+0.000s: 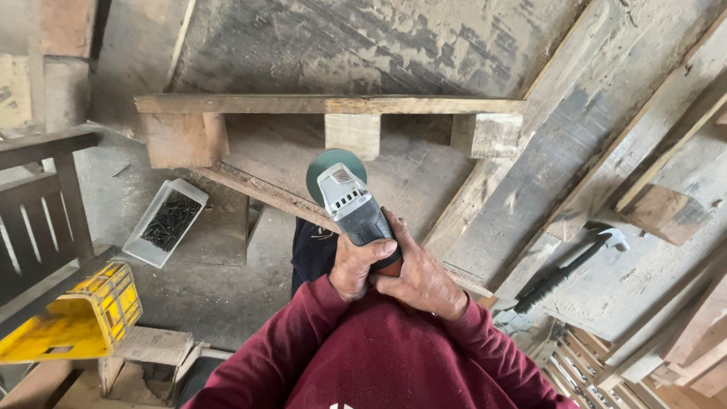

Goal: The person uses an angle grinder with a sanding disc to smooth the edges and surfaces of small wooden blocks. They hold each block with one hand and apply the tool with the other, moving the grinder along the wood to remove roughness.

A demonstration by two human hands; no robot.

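While both sets of fingers (376,250) are curled tight around the grey, tapering plastic body of a handheld angle grinder (351,210), the left hand (357,265) grips it from one side and the right hand (419,279) wraps over the rear end from the other, so neither hand has anything else in it. Its round green disc guard (327,163) points away from the body, just above the edge of a rough weathered wooden pallet (326,106), not clearly touching it. By the look of it, grinding is barely begun: the boards show no fresh bright cut. Dark red sleeves (379,356) fill the foreground. Farther out, on the dusty concrete floor (204,291), sit a white rectangular plastic tray of dark nails (166,222), a yellow plastic crate (79,318) and a black-handled claw hammer (575,261) lying on grey worn planks (560,144)
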